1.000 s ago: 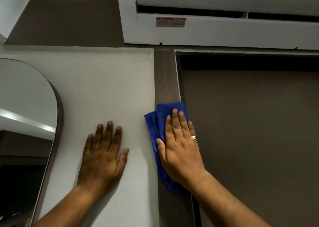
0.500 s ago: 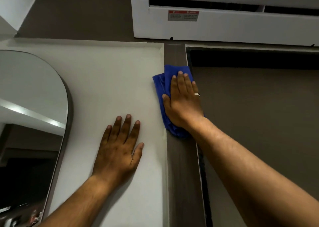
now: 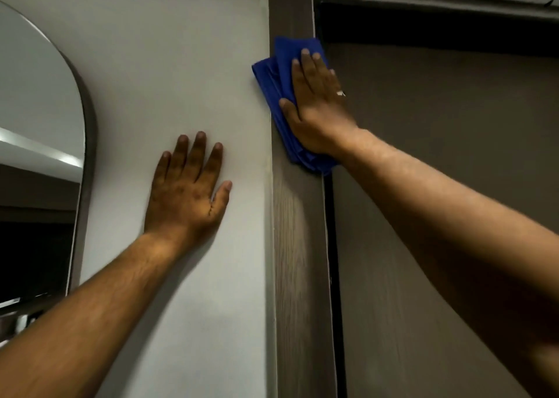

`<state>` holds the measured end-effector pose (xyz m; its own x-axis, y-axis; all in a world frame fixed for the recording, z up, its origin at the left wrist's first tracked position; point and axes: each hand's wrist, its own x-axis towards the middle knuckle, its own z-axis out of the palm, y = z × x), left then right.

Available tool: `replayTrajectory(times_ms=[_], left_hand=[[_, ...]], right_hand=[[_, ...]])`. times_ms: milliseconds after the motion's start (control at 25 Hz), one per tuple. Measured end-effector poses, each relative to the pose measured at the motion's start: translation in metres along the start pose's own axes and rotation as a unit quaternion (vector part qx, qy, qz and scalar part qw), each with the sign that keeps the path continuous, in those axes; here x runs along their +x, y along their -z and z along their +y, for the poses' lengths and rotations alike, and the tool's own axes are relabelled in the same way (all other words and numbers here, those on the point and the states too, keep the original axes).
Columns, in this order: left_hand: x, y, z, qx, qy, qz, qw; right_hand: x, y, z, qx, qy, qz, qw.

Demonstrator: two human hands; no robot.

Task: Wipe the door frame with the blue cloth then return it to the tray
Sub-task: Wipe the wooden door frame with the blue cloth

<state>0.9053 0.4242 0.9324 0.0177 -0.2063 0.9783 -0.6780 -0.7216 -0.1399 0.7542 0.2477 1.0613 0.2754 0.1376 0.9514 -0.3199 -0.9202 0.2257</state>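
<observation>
Pressing the blue cloth (image 3: pixel 276 74) flat against the door frame (image 3: pixel 298 231) with our right hand (image 3: pixel 317 104), we work near the top of the upright, just below the upper corner. The fingers lie together and extended over the folded cloth, palm bearing down, not pinching it. Our left hand (image 3: pixel 187 192) rests open on the wall (image 3: pixel 169 65) beside the mirror (image 3: pixel 39 125), fingers slightly spread, holding nothing. We judge the wiping is under way; how much frame remains we cannot tell. The tray is out of view, so the return is not yet done.
</observation>
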Motion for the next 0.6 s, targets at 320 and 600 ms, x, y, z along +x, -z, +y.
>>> replayTrajectory(times_ms=[320, 600], left_hand=[[0.002, 0.000, 0.001, -0.014, -0.003, 0.019, 1.000], [-0.004, 0.004, 0.005, -0.007, 0.008, 0.002, 1.000]], right_hand=[[-0.152, -0.031, -0.025, -0.031, 0.115, -0.007, 0.993], [-0.064, -0.009, -0.002, -0.071, 0.068, -0.017, 0.995]])
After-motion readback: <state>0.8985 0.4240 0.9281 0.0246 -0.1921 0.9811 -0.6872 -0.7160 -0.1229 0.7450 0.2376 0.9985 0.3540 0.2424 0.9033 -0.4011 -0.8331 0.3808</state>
